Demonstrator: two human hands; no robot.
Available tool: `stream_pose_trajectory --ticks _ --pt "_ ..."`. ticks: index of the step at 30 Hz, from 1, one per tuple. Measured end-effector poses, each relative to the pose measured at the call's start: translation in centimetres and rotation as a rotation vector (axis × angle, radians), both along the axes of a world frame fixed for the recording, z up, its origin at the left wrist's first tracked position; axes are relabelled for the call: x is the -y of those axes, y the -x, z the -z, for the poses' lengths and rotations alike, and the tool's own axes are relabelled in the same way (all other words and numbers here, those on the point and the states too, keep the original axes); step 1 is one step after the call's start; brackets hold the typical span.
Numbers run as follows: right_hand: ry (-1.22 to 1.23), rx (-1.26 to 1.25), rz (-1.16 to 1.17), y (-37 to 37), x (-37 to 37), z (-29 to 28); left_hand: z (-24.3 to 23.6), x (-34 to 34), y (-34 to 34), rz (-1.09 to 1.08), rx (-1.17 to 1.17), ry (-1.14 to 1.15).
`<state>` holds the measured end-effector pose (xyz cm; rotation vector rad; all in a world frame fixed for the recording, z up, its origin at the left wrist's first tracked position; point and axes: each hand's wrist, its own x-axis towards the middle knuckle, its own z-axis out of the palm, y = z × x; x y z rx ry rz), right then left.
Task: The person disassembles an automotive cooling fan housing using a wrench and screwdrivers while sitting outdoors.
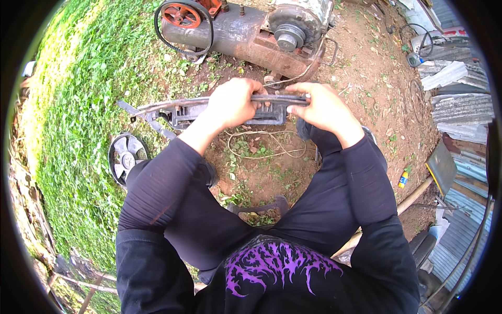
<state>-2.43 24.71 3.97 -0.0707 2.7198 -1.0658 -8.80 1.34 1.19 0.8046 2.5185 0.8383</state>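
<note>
A long dark frame (269, 114) hangs crosswise in front of the person, above the ground between the feet and the machine; its upper edge is a slim, slightly bowed strip, with a black, box-like part below it. The left hand (232, 102) is closed around the frame near its middle, fingers curled over the strip; the right hand (325, 107) is partly open at the right end — thumb below the strip, fingers above (whether they press on it, I cannot tell).

Beneath the frame, a pale loop of cord (246, 156) lies on the soil; by the frame's left end is a flat grey strip (125, 108), and nearer the person, beside the left leg, a fan wheel (127, 161) with a dark rim.

Beyond the hands stands a rusty tank (230, 32), carrying a red pulley wheel (181, 14) with a loose-looking black belt (212, 37), and a grey motor (300, 20); grass (89, 104) covers the left side, bare earth (374, 73) the right; farther right are a small yellow bottle (402, 180) and corrugated sheets (463, 107) — some stacked, some upright.
</note>
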Motion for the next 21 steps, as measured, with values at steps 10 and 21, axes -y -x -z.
stream_pose_trajectory --ticks 10,21 --pt "-0.145 0.224 -0.313 -0.7 2.2 -0.1 1.7 3.3 -6.5 0.017 -0.211 -0.002" --pt "-0.211 0.354 -0.565 -2.5 4.4 -0.1 2.6 5.5 -10.3 0.089 -0.145 -0.026"
